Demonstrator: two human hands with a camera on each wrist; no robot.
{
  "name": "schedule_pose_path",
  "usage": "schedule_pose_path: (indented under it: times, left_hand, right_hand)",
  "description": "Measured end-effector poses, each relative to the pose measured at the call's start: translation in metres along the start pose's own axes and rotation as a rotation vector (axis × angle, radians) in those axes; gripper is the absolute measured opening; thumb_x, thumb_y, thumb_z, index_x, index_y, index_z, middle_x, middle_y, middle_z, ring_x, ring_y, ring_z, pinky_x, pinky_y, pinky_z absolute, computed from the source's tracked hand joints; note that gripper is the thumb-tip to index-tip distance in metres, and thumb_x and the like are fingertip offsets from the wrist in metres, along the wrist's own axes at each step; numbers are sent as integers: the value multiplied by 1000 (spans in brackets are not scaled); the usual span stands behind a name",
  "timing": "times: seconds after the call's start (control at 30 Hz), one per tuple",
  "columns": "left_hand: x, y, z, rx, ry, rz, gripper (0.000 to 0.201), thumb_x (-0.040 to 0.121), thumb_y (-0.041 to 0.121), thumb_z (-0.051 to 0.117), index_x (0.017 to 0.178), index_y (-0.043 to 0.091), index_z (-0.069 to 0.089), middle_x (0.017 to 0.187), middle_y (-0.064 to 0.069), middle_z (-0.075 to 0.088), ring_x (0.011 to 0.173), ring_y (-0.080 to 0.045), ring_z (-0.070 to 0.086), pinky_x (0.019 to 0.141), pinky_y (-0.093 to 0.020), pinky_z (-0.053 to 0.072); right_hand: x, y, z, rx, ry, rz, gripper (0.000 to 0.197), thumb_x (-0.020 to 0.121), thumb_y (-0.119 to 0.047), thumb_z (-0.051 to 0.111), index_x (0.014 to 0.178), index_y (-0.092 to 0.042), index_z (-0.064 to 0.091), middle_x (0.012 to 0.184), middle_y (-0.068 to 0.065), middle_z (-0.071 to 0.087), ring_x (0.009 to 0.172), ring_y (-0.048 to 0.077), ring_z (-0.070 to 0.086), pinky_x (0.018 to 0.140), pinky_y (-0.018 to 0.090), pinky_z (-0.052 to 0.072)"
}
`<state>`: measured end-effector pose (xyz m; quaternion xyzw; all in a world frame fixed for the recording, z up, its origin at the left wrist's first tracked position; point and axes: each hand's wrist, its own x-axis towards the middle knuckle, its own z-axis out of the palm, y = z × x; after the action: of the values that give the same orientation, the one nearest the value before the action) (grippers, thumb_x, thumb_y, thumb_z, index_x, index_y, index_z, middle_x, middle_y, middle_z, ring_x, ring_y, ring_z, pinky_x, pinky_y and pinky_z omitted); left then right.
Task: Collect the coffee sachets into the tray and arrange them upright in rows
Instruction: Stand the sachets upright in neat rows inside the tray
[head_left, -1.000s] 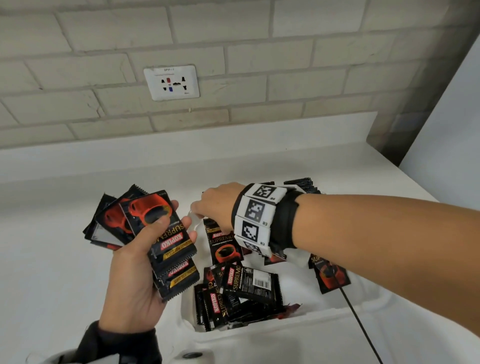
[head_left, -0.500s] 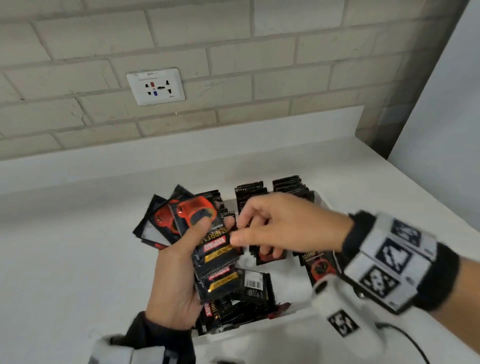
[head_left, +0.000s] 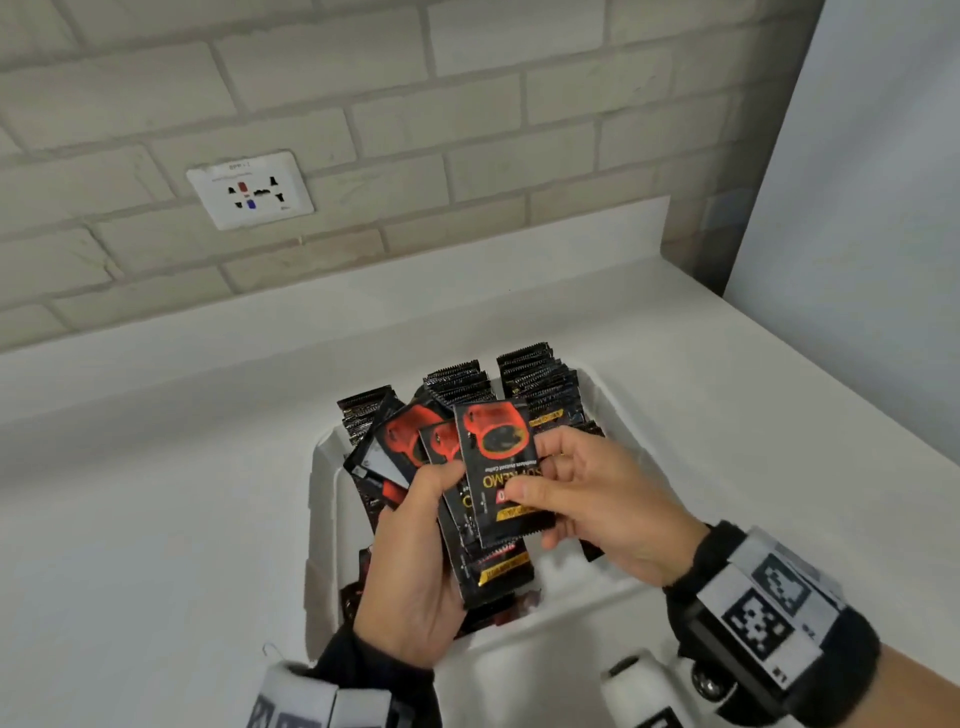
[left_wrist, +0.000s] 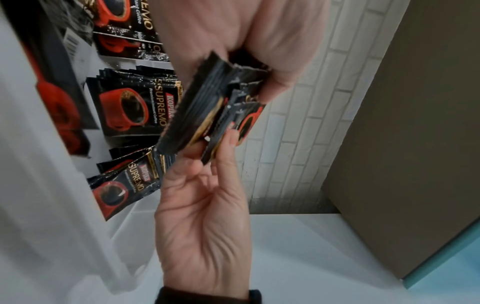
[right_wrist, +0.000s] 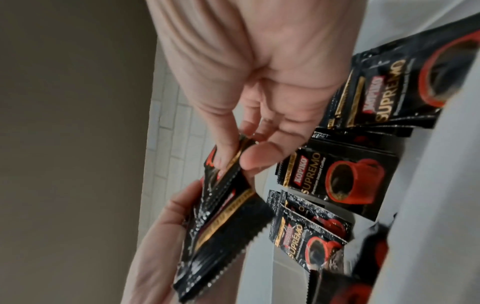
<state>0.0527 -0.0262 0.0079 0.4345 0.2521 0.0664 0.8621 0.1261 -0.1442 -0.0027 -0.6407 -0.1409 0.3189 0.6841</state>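
**Sachets gathered in both hands above a part-filled tray**

White counter (head_left: 156, 519) under a pale brick wall (head_left: 363, 104) carries the white tray (head_left: 322, 519), which sits directly beneath both hands; at its far end, beyond the fingers, three rows of upright sachets (head_left: 540, 379) stand packed with serrated top edges up; nearer the wrists, loose sachets (left_wrist: 130, 111) lie flat or leaning on the tray floor, some overlapping, printed faces up.

Left hand (head_left: 415, 577) grips a fanned stack of sachets (head_left: 405, 447), thumb pressed across the front, fingers curled behind; the stack's long axis runs away from the palm toward the wall, spreading out to the left at its far end. Right hand (head_left: 597, 504) pinches the front sachet (head_left: 498, 467) near its lower end between thumb and fingers, laid on top of the stack; its long axis is near vertical in the head view, cup picture at the far end and lettering reading upside down.

Each sachet is a glossy black rectangle with zigzag-cut short edges, a red cup of dark coffee, a gold band and the words KOPIKO SUPREMO; a white wall socket (head_left: 251, 189) is set in the bricks.
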Motion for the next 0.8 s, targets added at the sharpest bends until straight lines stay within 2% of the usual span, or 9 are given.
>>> schedule_pose_path:
  times: [0.17, 0.27, 0.37, 0.43, 0.53, 0.6, 0.67, 0.73, 0.8]
  left_hand:
    - [4, -4, -3, -21, 40, 69, 47, 66, 16, 62, 110, 1, 62, 93, -20, 70, 68, -27, 69, 58, -36, 58]
    - [5, -3, -6, -2, 44, 84, 48, 68, 11, 62, 115, 0, 61, 97, -21, 70, 72, -28, 70, 59, -36, 59]
    - [6, -3, -6, 32, 21, 95, 43, 69, 9, 64, 110, -1, 63, 87, -18, 72, 66, -27, 69, 54, -35, 58]
    - [6, -4, -4, 72, -15, 98, 40, 68, 10, 64, 106, -3, 65, 86, -19, 72, 66, -28, 70, 53, -35, 57]
    - [4, -3, -2, 112, -34, 126, 32, 67, 10, 65, 98, -1, 68, 85, -21, 71, 62, -28, 69, 52, -36, 58]
    - [3, 4, -6, 89, -8, 183, 31, 69, 8, 61, 98, 4, 69, 86, -19, 72, 63, -25, 69, 59, -40, 58]
    - [3, 17, -19, 67, 7, 233, 38, 71, 9, 58, 108, 9, 67, 90, -15, 73, 67, -19, 70, 69, -39, 56]
    - [1, 33, -38, 49, 41, 265, 42, 71, 13, 56, 112, 12, 65, 89, -10, 74, 69, -14, 71, 67, -36, 57]
    - [-2, 47, -59, 10, 83, 291, 42, 69, 14, 56, 110, 13, 66, 88, -7, 74, 70, -12, 71, 55, -31, 59]
  right_hand:
    - [-4, -4, -22, 148, 114, -23, 17, 81, -10, 61, 98, -12, 64, 94, 10, 69, 73, 13, 65, 49, 20, 51]
    - [-8, -7, -29, 54, 35, -21, 25, 74, -17, 70, 98, -12, 67, 100, 11, 71, 81, 18, 66, 65, 27, 53]
    - [-9, -8, -26, -77, -44, -2, 22, 78, -8, 67, 100, -3, 67, 98, 12, 71, 87, 20, 68, 80, 28, 54]
    - [-6, -6, -20, -135, -42, -1, 16, 78, -5, 67, 94, -3, 65, 88, 7, 72, 80, 16, 68, 77, 26, 55]
    - [-4, -4, -15, -151, -42, 6, 16, 79, -2, 67, 88, -10, 57, 70, -1, 70, 63, 8, 67, 56, 21, 54]
    - [-3, -8, -17, -141, -11, -4, 27, 78, 0, 67, 96, -14, 51, 76, 1, 70, 65, 11, 68, 54, 24, 54]
    - [0, -18, -21, -121, 29, -22, 36, 79, 0, 66, 104, -20, 49, 84, 1, 69, 69, 12, 69, 55, 27, 56]
    - [3, -33, -22, -185, 27, -68, 35, 80, -1, 65, 102, -25, 51, 89, -3, 67, 70, 9, 68, 54, 24, 55]
    - [10, -51, -19, -399, -8, -142, 28, 82, -6, 64, 96, -28, 54, 89, -9, 65, 69, 6, 66, 54, 19, 54]
